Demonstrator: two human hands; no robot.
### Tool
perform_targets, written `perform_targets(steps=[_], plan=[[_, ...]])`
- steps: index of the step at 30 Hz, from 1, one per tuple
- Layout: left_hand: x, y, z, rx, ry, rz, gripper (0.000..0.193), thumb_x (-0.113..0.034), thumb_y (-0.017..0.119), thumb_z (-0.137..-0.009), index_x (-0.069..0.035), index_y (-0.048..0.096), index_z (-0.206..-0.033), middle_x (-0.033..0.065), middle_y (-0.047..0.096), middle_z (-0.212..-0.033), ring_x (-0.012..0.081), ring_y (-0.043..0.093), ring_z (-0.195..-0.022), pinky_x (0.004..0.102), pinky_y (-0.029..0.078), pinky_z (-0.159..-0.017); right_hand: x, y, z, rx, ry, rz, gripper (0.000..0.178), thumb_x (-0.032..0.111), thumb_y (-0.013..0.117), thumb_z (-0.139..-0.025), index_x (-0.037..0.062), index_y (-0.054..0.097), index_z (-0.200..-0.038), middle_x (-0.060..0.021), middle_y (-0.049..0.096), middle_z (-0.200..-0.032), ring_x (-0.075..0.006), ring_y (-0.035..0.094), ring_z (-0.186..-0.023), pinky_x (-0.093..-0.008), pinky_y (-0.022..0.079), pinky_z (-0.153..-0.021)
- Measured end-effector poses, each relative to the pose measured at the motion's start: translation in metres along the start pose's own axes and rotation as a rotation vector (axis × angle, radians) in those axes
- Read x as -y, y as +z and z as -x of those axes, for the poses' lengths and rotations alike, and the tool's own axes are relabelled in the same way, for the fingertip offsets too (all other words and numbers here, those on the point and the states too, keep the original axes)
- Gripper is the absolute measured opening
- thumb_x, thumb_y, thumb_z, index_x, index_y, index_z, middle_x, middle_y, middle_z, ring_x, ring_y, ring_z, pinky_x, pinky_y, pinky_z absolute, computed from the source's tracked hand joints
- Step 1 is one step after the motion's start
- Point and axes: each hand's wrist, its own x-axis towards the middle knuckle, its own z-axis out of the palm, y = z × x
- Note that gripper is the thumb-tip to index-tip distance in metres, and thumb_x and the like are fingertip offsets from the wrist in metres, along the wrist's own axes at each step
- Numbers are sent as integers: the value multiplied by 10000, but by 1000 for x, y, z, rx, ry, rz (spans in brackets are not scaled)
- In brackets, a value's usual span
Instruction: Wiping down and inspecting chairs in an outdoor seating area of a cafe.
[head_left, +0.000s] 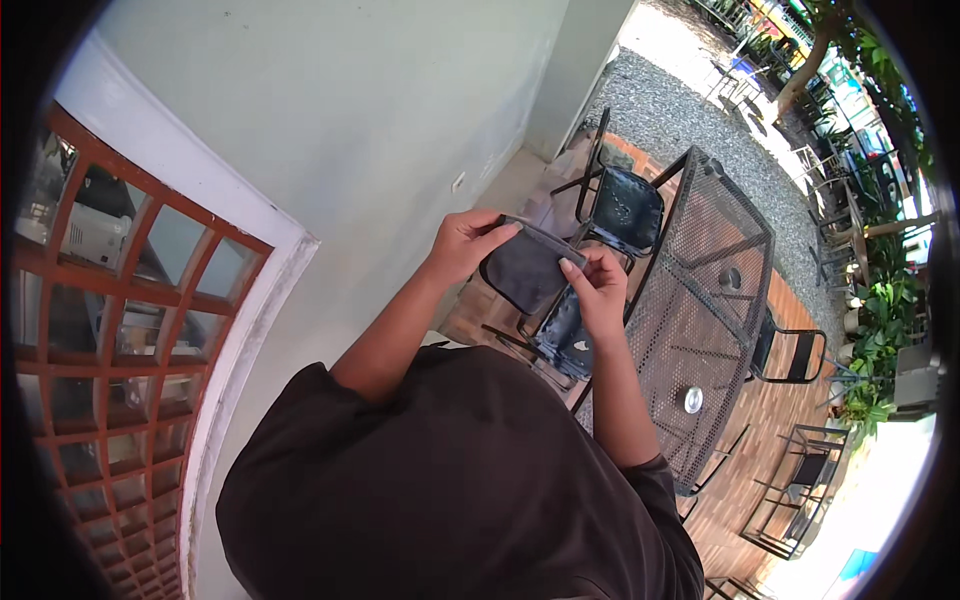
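Note:
In front of my chest, both hands stretch a dark grey, folded-looking cloth (530,262) between them by its upper edge. My left hand (468,243) pinches its left corner, thumb on top. At the other end my right hand (600,285) is closed on the right corner, thumb pressed along the edge. The cloth hangs down between the hands with a rounded lower corner. Just beyond it stands a black chair (627,208) with shiny, speckled marks on its seat. Another chair seat (568,335), with pale patches, shows partly behind the cloth and my right wrist.
A black mesh table (715,290) stands to the right, bearing a metal ashtray-like dish (693,400). Pale wall (330,110) and a red-brown lattice window (120,300) lie left. More chairs (800,355) stand beyond the table on brick paving (730,520); gravel (680,110) lies farther off.

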Motion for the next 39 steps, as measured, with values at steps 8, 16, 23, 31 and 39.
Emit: perform_targets(steps=[8, 16, 23, 31, 39], plan=[[17, -23, 38, -79, -43, -238, 179, -125, 725, -933, 35, 730, -1012, -29, 612, -810, 33, 528, -743, 225, 433, -662, -124, -50, 34, -38, 508, 87, 241, 279, 693, -973, 48, 621, -974, -7, 671, -840, -71, 605, -699, -229, 491, -646], [46, -27, 89, -133, -265, -220, 252, -178, 707, -959, 46, 716, -1073, -8, 686, -831, 39, 593, -781, 232, 493, -688, -116, 28, 63, 146, 356, 93, 410, 299, 739, -934, 19, 581, -1189, -70, 648, -1077, -134, 624, -935, -292, 523, -814], [46, -35, 106, -25, -371, -191, 193, -93, 683, -965, 49, 698, -1096, 7, 690, -908, 54, 613, -826, 239, 505, -734, -213, 15, 32, -335, 476, 498, 461, 409, 792, -859, 45, 616, -1082, -64, 665, -878, -176, 645, -808, -330, 526, -754], [43, -73, 126, -217, -326, -135, 177, -96, 683, -964, 50, 707, -1061, -11, 683, -881, 47, 585, -812, 231, 482, -737, -226, 13, 11, -665, 411, 747, 444, 412, 793, -814, 76, 508, -765, -86, 605, -703, -295, 602, -658, -420, 484, -648], [48, -103, 143, -295, -314, -155, 166, -90, 681, -964, 51, 715, -1043, -14, 682, -879, 44, 582, -812, 231, 480, -734, -271, -34, -19, -819, 555, 651, 467, 427, 827, -784, 51, 569, -884, -69, 626, -781, -252, 624, -742, -370, 517, -734]])
